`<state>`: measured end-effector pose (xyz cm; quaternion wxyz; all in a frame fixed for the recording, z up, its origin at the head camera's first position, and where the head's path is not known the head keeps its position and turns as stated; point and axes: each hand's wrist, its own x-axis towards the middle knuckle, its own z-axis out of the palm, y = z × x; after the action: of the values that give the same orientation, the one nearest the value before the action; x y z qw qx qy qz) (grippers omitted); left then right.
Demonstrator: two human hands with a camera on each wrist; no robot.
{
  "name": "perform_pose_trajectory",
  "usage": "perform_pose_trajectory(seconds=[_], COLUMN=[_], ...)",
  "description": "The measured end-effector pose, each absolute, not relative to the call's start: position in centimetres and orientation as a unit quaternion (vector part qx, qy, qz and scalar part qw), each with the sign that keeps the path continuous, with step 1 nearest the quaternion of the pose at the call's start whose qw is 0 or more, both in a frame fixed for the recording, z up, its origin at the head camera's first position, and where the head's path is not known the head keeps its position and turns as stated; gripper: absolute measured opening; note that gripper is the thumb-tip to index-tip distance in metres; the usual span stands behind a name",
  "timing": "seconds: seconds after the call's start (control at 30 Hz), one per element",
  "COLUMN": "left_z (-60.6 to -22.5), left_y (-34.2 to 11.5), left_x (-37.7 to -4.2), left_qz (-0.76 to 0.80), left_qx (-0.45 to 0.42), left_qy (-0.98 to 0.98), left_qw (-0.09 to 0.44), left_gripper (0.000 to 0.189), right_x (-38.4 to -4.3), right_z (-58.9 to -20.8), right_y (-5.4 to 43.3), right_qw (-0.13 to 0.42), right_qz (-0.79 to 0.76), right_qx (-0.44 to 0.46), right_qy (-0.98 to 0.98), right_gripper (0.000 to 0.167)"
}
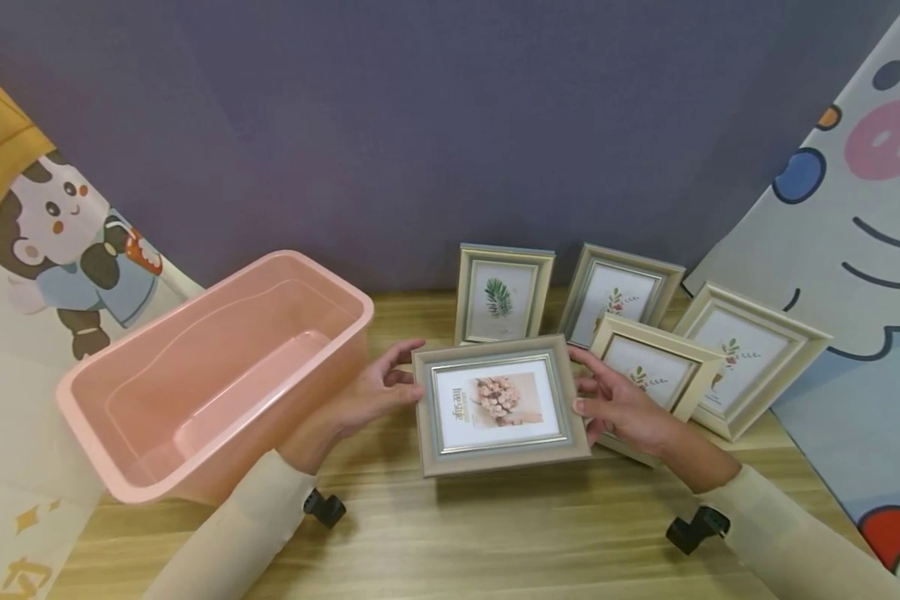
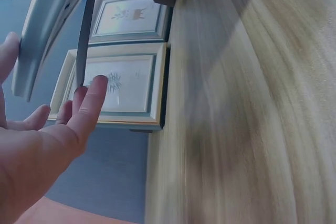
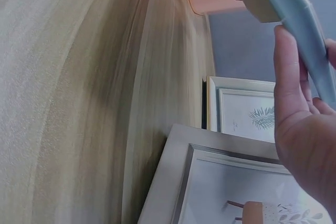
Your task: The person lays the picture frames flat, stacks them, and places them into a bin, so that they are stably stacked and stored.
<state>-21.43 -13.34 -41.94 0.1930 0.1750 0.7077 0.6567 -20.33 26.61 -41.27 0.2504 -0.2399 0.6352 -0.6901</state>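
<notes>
Flower picture: a rectangular beige-grey picture frame [image 1: 501, 404] with silver inner trim and a print of pale pink flowers is being held above the table, its front tilting up; a brown flap [image 3: 261, 8] is jutting from its back.
Left hand: the left hand [image 1: 375, 387] is pinching the left edge, thumb to the front, fingers behind.
Right hand: the right hand [image 1: 622, 404] is gripping the right edge in the same way.
Leaf picture: a cream upright frame with a green leaf print [image 1: 499, 296] is standing just behind, its bottom partly hidden.
Plant pictures: three pale frames with plant prints [image 1: 750, 358] are leaning back near the right hand.
Tub: a long pink plastic tub with rounded corners [image 1: 240, 333] is sitting beyond the left forearm.
Table: a wood-grain tabletop [image 1: 502, 533] is supporting tub and standing frames.
Backdrop: a blue-grey panel [image 1: 420, 125] is rising behind.
</notes>
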Motion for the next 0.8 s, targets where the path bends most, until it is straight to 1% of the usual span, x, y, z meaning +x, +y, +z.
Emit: perform_pose_trajectory(seconds=[0.17, 0.5, 0.8], left_z=[-41.7, -41.71, -41.82], left_y=[-13.02, -12.92, -12.89], left_x=[-21.08, -20.79, -20.75], left_qz=[0.657, 0.662, 0.671], left_qx=[0.163, 0.151, 0.143], left_qy=[0.718, 0.725, 0.72], left_qw=[0.164, 0.116, 0.104], left_gripper=[0.084, 0.074, 0.066], right_x=[-20.31, -20.19, -19.82], right_z=[-41.55, -41.99, -42.1], right_y=[26.67, 26.5, 26.09], right_qw=[0.261, 0.263, 0.265], right_qz=[-0.699, -0.708, -0.709], right_qx=[-0.243, -0.254, -0.23], right_qy=[0.62, 0.604, 0.611], right_gripper=[0.077, 0.079, 0.078])
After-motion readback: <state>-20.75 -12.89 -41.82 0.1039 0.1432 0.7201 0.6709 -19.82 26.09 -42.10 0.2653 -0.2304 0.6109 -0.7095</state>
